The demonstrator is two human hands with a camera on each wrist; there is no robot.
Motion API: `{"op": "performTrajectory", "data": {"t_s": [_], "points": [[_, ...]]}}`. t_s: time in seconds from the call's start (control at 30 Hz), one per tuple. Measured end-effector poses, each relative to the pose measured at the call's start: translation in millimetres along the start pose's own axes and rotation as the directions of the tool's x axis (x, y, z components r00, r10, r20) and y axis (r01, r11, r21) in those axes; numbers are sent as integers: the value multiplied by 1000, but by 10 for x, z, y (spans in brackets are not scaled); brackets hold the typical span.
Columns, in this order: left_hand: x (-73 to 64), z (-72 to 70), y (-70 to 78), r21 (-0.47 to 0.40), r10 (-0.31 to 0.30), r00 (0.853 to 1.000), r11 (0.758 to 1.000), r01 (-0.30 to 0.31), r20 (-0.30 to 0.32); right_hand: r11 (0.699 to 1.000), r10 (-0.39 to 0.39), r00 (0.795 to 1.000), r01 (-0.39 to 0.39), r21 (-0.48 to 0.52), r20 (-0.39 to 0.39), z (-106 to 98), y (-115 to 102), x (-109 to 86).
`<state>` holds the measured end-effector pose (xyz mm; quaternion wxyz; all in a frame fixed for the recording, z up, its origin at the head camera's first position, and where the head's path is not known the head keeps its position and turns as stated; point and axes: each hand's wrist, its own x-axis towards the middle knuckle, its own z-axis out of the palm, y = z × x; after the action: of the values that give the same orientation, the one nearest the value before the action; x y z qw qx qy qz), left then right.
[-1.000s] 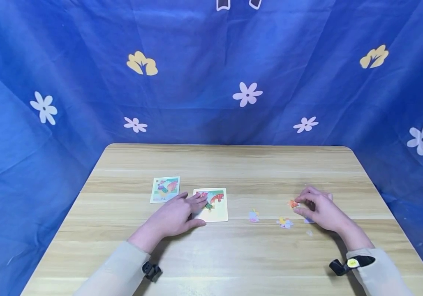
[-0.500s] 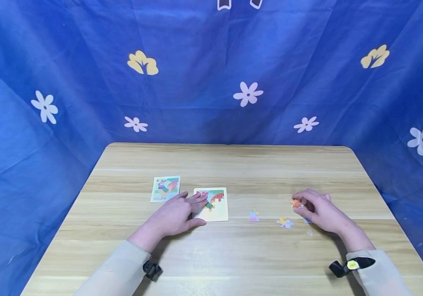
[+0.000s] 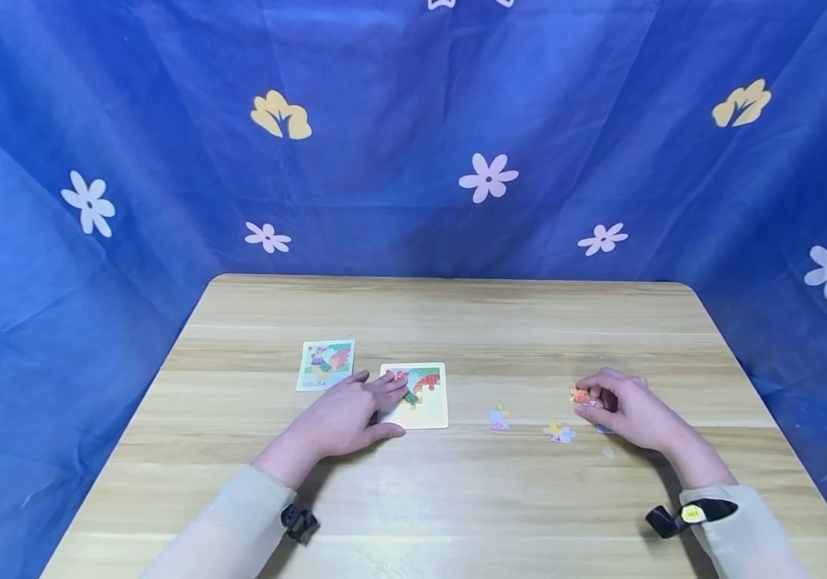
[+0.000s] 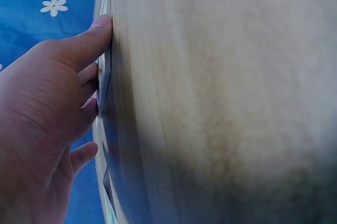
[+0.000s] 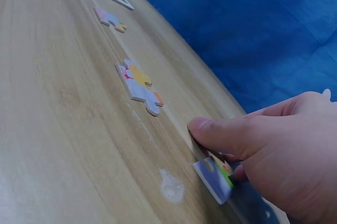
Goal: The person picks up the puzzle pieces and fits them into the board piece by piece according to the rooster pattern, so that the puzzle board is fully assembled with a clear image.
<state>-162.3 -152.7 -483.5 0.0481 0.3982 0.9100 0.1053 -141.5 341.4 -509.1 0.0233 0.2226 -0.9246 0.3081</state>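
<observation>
In the head view my left hand (image 3: pixel 350 416) rests on a cream puzzle board (image 3: pixel 427 416) with its fingers extended. The thumb lies at the board's near edge, also visible in the left wrist view. Red, green and blue picture pieces fill the upper part of the board; the fingers cover some of it. My right hand (image 3: pixel 630 412) pinches an orange jigsaw piece (image 3: pixel 583 396) between thumb and fingers at the right. Beneath that hand lies a blue-purple jigsaw piece (image 5: pixel 215 181), partly hidden by it in the head view.
Between the hands lie a yellow-and-lilac jigsaw piece (image 3: pixel 560 433) and a pale blue one (image 3: pixel 499 418). Left of the board is a printed picture card (image 3: pixel 326 365). A whitish patch (image 5: pixel 172 186) marks the wood table (image 3: pixel 456 498). Blue cloth (image 3: pixel 384 177) hangs behind.
The orange jigsaw piece has come up slightly and tilted in my right hand's pinch. My left hand stays on the board. The head view has shifted a little.
</observation>
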Motion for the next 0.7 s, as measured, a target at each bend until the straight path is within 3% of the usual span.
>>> {"op": "performTrajectory", "data": {"t_s": [0.2,0.7], "points": [[-7,-17,-4,-11,-4,1000,1000,4,6,1000,10,1000,-10,-3,0,-5,-15,22],[-7,-20,-8,-4,-3,1000,1000,3,15,995,-79,996,77,-65,-29,31,-42,55]]}}
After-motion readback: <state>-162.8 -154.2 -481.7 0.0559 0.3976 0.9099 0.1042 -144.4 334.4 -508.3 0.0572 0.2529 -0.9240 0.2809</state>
